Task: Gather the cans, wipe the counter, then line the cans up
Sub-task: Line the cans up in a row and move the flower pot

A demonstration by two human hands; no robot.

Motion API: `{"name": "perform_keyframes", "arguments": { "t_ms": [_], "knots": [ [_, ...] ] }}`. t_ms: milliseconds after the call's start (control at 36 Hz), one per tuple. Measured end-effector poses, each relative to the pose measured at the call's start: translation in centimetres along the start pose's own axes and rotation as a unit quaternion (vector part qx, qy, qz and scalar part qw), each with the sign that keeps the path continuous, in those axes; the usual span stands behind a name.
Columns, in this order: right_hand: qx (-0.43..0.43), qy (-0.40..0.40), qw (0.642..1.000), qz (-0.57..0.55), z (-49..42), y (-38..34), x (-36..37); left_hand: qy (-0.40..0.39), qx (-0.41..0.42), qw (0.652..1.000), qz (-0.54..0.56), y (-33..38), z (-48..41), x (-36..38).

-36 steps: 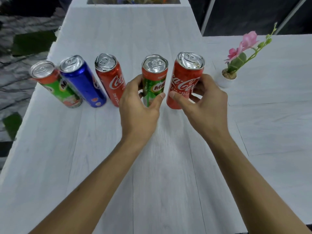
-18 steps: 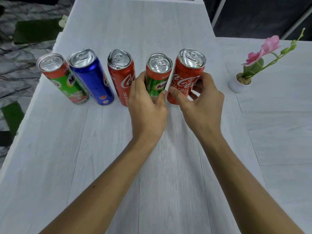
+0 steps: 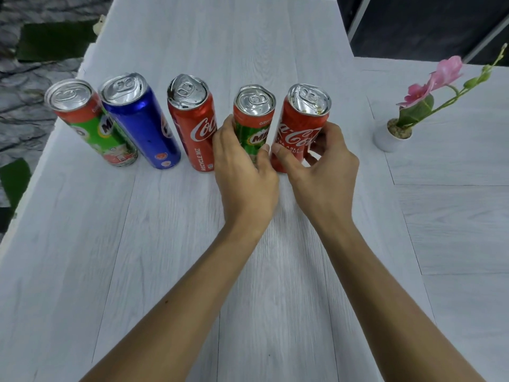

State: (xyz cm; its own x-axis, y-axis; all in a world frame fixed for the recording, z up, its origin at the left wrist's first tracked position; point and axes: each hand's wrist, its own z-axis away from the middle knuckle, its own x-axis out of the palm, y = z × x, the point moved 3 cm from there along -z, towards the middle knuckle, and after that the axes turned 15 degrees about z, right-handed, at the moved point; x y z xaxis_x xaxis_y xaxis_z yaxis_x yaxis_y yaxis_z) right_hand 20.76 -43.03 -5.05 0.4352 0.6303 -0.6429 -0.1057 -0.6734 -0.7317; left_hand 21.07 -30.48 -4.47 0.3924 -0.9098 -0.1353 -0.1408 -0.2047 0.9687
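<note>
Several slim cans stand upright in a row across the white counter [image 3: 165,244]. From the left: a green Milo can [image 3: 91,119], a blue can [image 3: 140,119], a red Coca-Cola can [image 3: 192,117], a second green Milo can [image 3: 253,122], and a second red Coca-Cola can [image 3: 300,125]. My left hand [image 3: 242,175] grips the second Milo can low on its body. My right hand [image 3: 319,169] grips the right Coca-Cola can, thumb across its front. Those two cans stand close together, bases hidden by my hands.
A small white pot with a pink artificial flower [image 3: 399,128] stands to the right of the row. The counter's left edge [image 3: 41,166] drops off beside the leftmost can. A dark wall lies behind the counter at the right.
The view has shifted, so the whole row sits a little further right in the frame. Both hands keep their hold on the same two cans, which stay close together.
</note>
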Motion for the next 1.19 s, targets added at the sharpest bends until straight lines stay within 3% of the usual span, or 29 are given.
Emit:
{"name": "perform_keyframes", "arguments": {
  "t_ms": [556, 917, 1194],
  "knots": [
    [-0.008, -0.014, 1.000, 0.017, -0.2, 0.1, 0.5, 0.018, -0.033, 0.999, 0.001, -0.7, 0.4, 1.2],
    [-0.003, -0.068, 0.994, 0.082, 1.5, 1.8, -0.8, -0.029, -0.086, 0.996, 0.014, -1.2, 4.3, 0.4],
    [-0.001, -0.096, 0.989, 0.110, 4.3, 4.9, -4.7, -0.170, -0.066, 0.982, -0.038, -1.2, 9.5, -1.2]
  ]
}}
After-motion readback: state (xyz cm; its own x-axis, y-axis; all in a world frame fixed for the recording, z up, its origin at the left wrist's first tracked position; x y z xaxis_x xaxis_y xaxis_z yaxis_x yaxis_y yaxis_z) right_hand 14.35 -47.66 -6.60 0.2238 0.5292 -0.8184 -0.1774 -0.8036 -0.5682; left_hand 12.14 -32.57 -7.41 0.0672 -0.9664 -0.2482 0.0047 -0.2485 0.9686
